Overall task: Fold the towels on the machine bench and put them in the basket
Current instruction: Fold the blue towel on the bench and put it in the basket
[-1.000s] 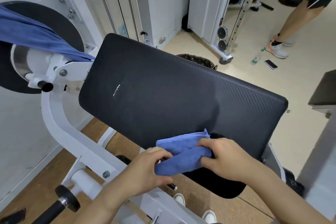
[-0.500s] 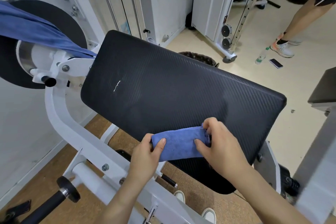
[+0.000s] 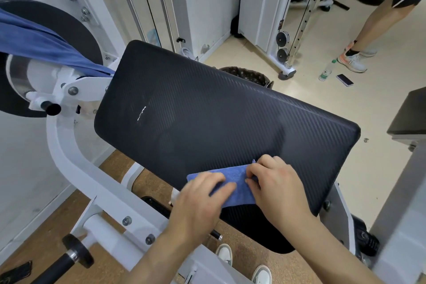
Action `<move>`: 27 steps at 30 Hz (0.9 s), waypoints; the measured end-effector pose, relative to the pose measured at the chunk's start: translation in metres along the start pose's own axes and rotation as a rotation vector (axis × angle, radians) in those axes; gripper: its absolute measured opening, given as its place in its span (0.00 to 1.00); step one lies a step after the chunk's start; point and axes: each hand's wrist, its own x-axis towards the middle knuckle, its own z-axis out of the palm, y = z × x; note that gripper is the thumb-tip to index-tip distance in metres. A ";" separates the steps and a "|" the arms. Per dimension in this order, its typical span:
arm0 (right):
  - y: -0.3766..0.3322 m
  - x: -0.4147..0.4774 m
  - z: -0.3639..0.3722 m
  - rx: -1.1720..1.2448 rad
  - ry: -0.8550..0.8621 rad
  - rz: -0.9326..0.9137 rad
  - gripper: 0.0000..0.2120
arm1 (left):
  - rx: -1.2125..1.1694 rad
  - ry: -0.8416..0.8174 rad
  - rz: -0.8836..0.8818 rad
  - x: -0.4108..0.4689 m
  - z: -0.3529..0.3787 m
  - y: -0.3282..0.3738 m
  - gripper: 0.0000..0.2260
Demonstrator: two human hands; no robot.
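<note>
A small folded blue towel (image 3: 232, 173) lies at the near edge of the black padded machine bench (image 3: 219, 117). My left hand (image 3: 200, 200) lies flat over the towel's left half, fingers stretched across it. My right hand (image 3: 274, 184) rests on the towel's right end with its fingertips bent down onto the cloth. A second blue towel (image 3: 43, 46) hangs over the machine's black disc at the upper left. The dark basket (image 3: 244, 75) stands on the floor behind the bench, only its rim showing.
The white machine frame (image 3: 76, 163) runs under the bench at the left. A person's legs (image 3: 371, 30) stand at the upper right, with a bottle (image 3: 325, 73) and a phone (image 3: 344, 80) on the floor nearby. A cable machine (image 3: 285, 30) stands behind. My shoes (image 3: 260, 274) show below.
The towel was held up and folded between both hands; now it lies flat on the bench edge, with my left hand laid over it and my right hand pressing its right end.
</note>
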 end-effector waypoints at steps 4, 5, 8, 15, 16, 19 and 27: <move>0.002 0.004 -0.003 -0.104 -0.008 -0.053 0.09 | 0.021 -0.203 -0.048 -0.014 0.012 0.008 0.28; 0.003 0.005 -0.004 -0.097 -0.017 -0.070 0.08 | 0.034 -0.227 -0.065 -0.015 0.014 0.009 0.31; 0.008 0.004 -0.013 -0.076 -0.125 -0.113 0.18 | 0.046 -0.182 -0.084 -0.008 0.021 0.006 0.30; 0.021 0.001 -0.022 -0.144 -0.340 -0.123 0.41 | 0.012 -0.126 -0.138 0.018 0.010 0.009 0.15; 0.021 0.004 -0.023 -0.094 -0.318 -0.128 0.35 | -0.023 -0.179 -0.200 0.023 0.004 0.011 0.12; 0.027 0.015 -0.032 0.315 -0.466 -0.076 0.23 | -0.198 -0.316 -0.436 0.026 -0.022 0.020 0.09; 0.030 -0.007 -0.100 1.398 -0.916 -0.011 0.25 | -1.155 0.172 -1.078 0.019 -0.094 0.120 0.12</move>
